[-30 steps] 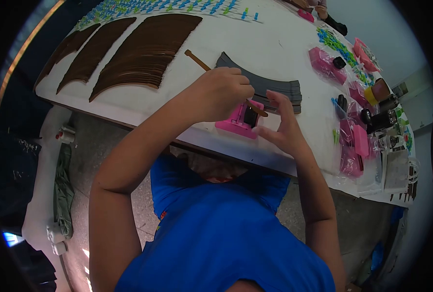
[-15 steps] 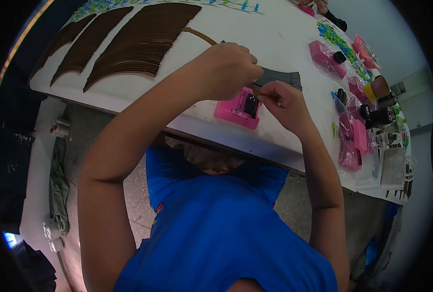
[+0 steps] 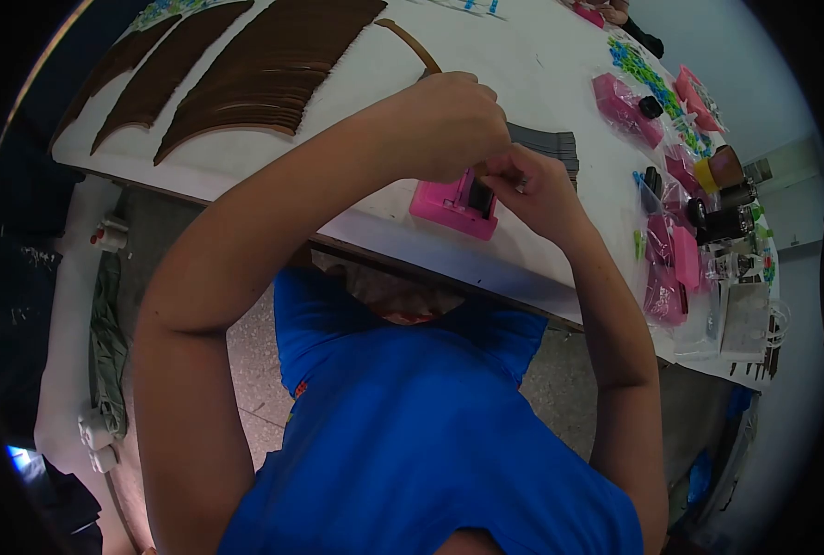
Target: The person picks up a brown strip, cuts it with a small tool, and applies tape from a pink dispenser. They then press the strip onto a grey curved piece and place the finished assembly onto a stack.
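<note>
A pink device with a black roller-like part (image 3: 453,205) sits near the table's front edge, partly covered by my hands. My left hand (image 3: 458,125) is closed above it around a thin curved brown strip (image 3: 410,42), whose free end sticks out to the upper left. To the right, my right hand (image 3: 534,188) pinches close against the device's black part; its fingertips meet the left hand, and what lies between them is hidden. A stack of dark grey strips (image 3: 549,143) lies just behind my right hand.
Fanned piles of brown strips (image 3: 264,69) cover the table's left side. On the right are pink items in clear plastic (image 3: 626,109), green and blue clips (image 3: 643,69), black-lidded containers (image 3: 728,222) and a pink box (image 3: 685,257). Another person's hand (image 3: 615,9) shows at the far edge.
My left hand has moved slightly right and down with the brown strip, now covering more of the pink device. My right hand has shifted slightly left, and the two hands are closer together.
</note>
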A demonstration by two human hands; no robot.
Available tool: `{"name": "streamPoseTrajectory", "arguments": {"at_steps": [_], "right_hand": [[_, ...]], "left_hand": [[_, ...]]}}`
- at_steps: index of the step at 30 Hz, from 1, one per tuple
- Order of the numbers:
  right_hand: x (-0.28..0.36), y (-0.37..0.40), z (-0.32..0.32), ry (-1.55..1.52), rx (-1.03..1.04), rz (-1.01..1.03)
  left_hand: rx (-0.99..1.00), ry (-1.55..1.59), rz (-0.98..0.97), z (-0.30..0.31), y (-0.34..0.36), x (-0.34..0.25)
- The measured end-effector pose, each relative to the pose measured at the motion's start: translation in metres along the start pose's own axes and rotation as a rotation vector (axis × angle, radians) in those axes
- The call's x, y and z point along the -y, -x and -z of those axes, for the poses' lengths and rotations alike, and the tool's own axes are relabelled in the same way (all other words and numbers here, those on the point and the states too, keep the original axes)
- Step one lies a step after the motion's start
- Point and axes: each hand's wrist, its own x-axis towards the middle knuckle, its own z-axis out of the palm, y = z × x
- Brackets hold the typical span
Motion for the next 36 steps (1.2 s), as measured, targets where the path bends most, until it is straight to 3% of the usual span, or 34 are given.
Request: {"name": "streamPoseTrajectory", "arguments": {"at_steps": [18, 24, 29, 36], "right_hand": [[-0.003, 0.000, -0.010, -0.002, -0.059, 0.050], [0.000, 0.008, -0.004, -0.002, -0.041, 0.014], [-0.004, 0.017, 0.003, 0.155, -0.052, 0.118], [-0.007, 0.029, 0.015, 0.219, -0.013, 0.114]], "left_hand": [[0.026, -0.016, -0.007, -0.001, 0.001, 0.000], [-0.139, 0.083, 0.012, -0.031, 0.019, 0.008], [-0.357, 0.266, -0.014, -0.063, 0.029, 0.003], [-0.423, 0.367, 0.036, -0.080, 0.028, -0.014]]}}
